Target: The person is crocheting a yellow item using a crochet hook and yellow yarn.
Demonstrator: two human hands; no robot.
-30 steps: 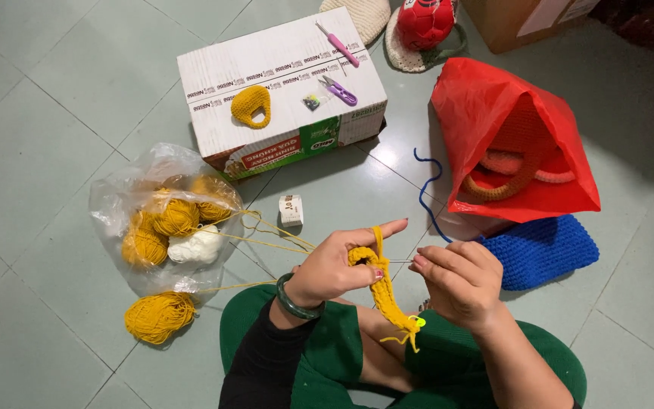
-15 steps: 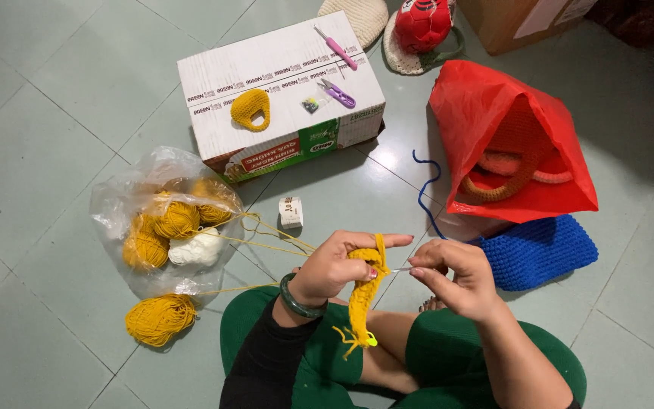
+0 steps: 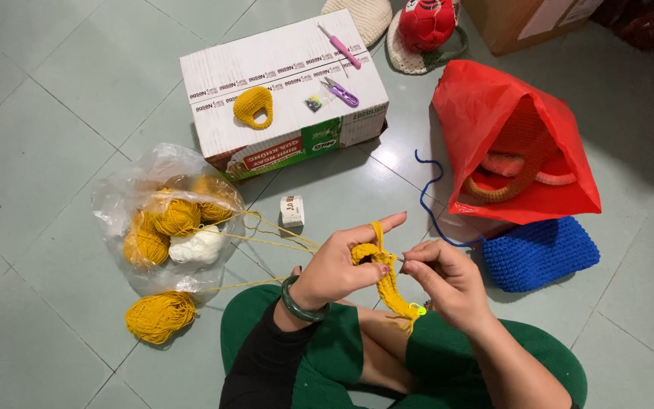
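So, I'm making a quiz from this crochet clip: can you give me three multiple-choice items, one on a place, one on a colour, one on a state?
1. Where do the purple scissors lie?
A. on the cardboard box
B. inside the red bag
C. on the tiled floor

2. What colour is the crochet strip between the hands?
A. blue
B. yellow
C. white

3. How is the red bag?
A. tied shut
B. folded flat
C. open, with crocheted handles showing inside

Answers: 1 A, they rest on the box top near a pink-handled hook. 2 B, the left hand and right hand hold yellow work. 3 C, its mouth gapes.
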